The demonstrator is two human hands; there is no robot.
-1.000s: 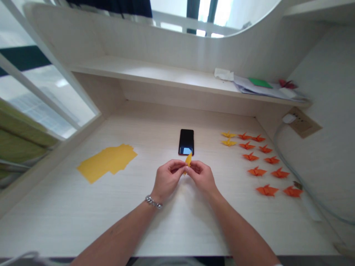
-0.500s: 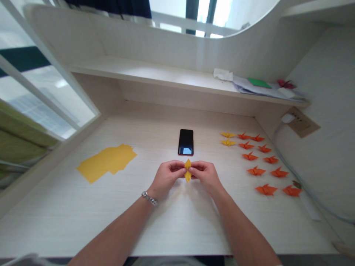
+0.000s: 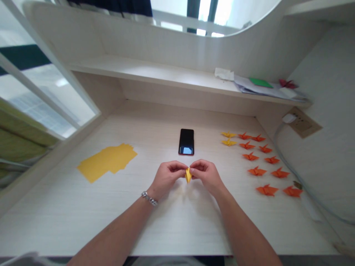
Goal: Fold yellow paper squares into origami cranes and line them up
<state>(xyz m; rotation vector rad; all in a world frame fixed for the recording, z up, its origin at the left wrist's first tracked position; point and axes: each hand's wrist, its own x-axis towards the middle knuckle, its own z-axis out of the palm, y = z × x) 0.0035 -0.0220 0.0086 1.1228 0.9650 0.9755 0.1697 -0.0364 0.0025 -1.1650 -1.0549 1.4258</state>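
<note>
My left hand [image 3: 166, 178] and my right hand [image 3: 207, 176] meet above the middle of the desk, both pinching a small folded piece of yellow paper [image 3: 188, 174] between their fingertips. Only a short yellow tip shows between the thumbs; the rest is hidden by the fingers. A silver bracelet [image 3: 149, 198] sits on my left wrist. Just beyond the hands lies a black phone [image 3: 186, 141], flat on the desk with its screen dark.
A stack of yellow paper sheets [image 3: 108, 161] lies at the left. Several orange paper cranes [image 3: 260, 162] and two yellow ones [image 3: 228, 138] stand in rows at the right. A shelf [image 3: 155, 74] carries papers [image 3: 260, 88]. A wall socket [image 3: 301, 123] with a cable is at the right.
The yellow paper stood up above the fingers with a long tip; now it sits lower and mostly hidden between the fingertips. The hands have dropped slightly toward me.
</note>
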